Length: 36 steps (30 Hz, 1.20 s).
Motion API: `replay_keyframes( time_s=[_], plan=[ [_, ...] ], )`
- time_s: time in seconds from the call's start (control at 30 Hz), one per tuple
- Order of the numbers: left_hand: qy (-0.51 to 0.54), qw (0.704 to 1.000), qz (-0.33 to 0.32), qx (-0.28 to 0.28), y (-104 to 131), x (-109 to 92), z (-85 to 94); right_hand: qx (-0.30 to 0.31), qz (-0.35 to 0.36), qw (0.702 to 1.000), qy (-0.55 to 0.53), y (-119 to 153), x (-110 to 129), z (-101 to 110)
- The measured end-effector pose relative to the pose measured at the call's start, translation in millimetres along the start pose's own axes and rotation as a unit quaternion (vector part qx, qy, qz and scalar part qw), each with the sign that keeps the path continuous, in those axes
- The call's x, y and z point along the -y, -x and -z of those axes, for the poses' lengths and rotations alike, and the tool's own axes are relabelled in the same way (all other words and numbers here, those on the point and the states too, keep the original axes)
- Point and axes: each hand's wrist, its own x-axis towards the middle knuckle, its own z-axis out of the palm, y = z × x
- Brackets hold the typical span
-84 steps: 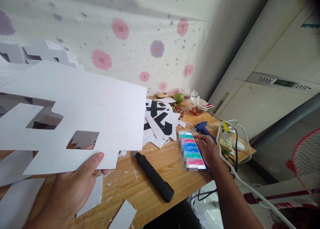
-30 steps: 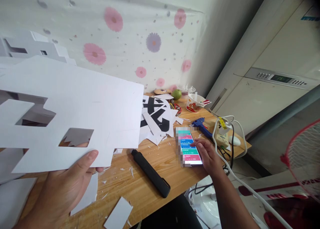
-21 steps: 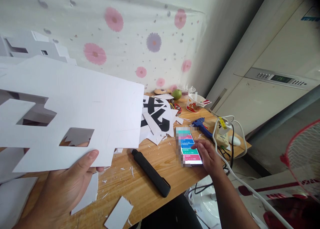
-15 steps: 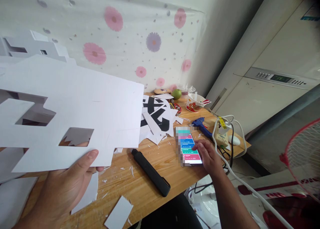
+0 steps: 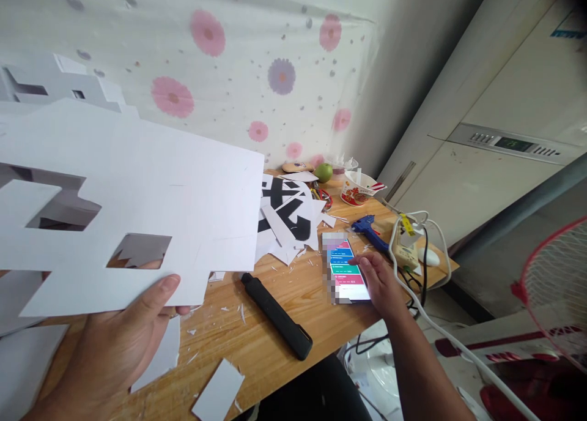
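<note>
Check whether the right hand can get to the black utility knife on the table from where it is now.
Probably yes: the right hand rests on the phone, and only bare wood and paper scraps lie between it and the black utility knife.

Wooden table — phone, black knife handle, paper scraps, blue glue gun, bowl, green fruit

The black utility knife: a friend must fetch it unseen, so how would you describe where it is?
On the wooden table, look between the white cut-out sheet and the phone. The black utility knife lies there diagonally among paper scraps, the only long, dark bar-shaped thing.
</note>
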Motion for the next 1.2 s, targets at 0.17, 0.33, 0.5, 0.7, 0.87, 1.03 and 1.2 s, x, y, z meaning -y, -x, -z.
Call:
replay_keyframes(
  time_s=[0.17, 0.33, 0.5, 0.7, 0.87, 1.03, 1.2],
  plan=[
    [0.002, 1.000, 0.004, -0.016, 2, -2, -2.0, -0.031, 0.012, 0.999, -0.024, 6, -3, 2],
    [0.000, 1.000, 0.016, -0.025, 2, -1, -4.2, -0.072, 0.035, 0.996, -0.023, 14, -2, 5],
    [0.009, 1.000, 0.017, -0.024, 0, 1, -2.2, -0.104, 0.039, 0.994, -0.008, 22, -2, 6],
    [0.014, 1.000, 0.012, -0.008, 0, 6, 1.8, -0.099, 0.041, 0.994, 0.007, 26, -2, 9],
    [0.019, 1.000, 0.010, -0.007, 0, 4, 2.5, -0.079, 0.050, 0.996, 0.017, 25, -4, 9],
    [0.020, 0.999, 0.018, -0.020, 0, 2, -0.3, -0.072, 0.042, 0.996, 0.028, 24, -7, 9],
    [0.015, 0.999, 0.019, -0.025, 1, 3, -0.5, -0.069, 0.030, 0.997, 0.023, 24, -8, 8]
  ],
)
